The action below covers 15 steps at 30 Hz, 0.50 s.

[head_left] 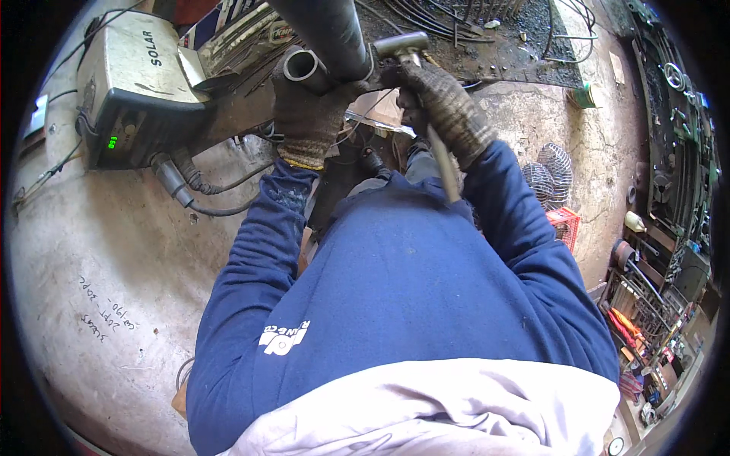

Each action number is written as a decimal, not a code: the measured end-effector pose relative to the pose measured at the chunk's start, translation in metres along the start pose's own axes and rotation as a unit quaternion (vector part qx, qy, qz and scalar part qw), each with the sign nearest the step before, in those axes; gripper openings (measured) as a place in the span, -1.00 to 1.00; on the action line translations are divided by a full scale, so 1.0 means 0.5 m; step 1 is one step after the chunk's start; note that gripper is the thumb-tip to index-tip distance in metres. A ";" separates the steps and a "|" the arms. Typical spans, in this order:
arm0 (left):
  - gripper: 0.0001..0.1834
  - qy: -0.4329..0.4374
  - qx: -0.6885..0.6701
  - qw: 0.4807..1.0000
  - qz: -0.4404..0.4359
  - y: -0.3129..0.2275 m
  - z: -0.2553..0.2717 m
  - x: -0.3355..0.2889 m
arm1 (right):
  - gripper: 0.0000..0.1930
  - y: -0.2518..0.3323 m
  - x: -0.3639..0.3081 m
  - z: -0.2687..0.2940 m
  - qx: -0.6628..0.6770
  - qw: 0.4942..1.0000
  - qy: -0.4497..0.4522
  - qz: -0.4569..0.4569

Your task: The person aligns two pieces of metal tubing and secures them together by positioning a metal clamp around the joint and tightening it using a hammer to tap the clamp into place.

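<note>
My left hand, in a dirty brown knit glove, is closed around a short metal pipe whose round open end faces up. Right beside it a thick dark metal tube slants down from the upper edge to the bench. My right hand, in a matching glove, grips a hammer by its handle. The steel hammer head is at the tube's right side; whether the two touch I cannot tell. The left fingers are partly hidden behind the pipe and glove.
A welding machine with a lit green display stands at the left, a thick cable plug at its front. Dark grit, rods and wires lie on the bench. Wire coils and a red crate stand on the floor at right.
</note>
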State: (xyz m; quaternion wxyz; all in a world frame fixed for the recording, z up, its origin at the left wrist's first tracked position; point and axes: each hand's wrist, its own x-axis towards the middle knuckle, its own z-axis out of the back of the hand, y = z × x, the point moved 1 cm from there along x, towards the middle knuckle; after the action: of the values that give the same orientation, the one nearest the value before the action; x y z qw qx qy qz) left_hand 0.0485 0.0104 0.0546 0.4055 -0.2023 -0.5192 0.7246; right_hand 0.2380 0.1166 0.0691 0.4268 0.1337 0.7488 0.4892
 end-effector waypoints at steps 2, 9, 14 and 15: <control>-0.14 0.048 -0.049 0.998 -0.009 0.020 0.006 0.010 | -0.64 -0.024 0.037 0.035 -0.363 0.859 -0.090 0.351; -0.17 -0.018 0.041 0.999 0.016 -0.034 0.008 0.003 | -0.59 0.053 -0.013 0.059 -0.092 0.989 -0.085 0.081; -0.18 -0.032 0.084 0.996 0.002 0.015 0.004 -0.001 | -0.49 0.102 0.006 0.083 -0.510 0.745 -0.170 0.395; -0.21 -0.044 0.083 0.996 -0.013 0.017 0.006 0.000 | -0.52 0.116 0.007 0.083 -0.572 0.738 -0.173 0.314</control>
State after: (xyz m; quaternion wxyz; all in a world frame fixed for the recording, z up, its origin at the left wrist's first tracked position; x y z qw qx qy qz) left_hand 0.0431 0.0074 0.0481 0.4074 -0.1292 -0.4772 0.7679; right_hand 0.2552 0.1726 0.1098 0.3670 0.1744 0.1568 0.9002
